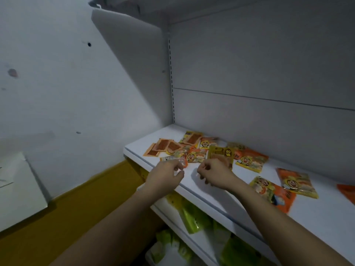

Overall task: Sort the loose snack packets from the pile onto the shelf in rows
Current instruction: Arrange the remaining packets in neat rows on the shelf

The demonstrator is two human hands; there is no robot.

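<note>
Looks like the sorting has barely started: both hands hover at the front edge of the white shelf (pixel 192 181), just short of the pile of snack packets (pixel 194 150). The left hand (pixel 165 175) is loosely curled by a clear-ish packet (pixel 172 160); can't tell if it's pinching it, it's blurry. The right hand (pixel 213 173) is curled too and seems empty. Next move is probably picking one flat orange-yellow packet and lining it up. A few lie scattered further right.
</note>
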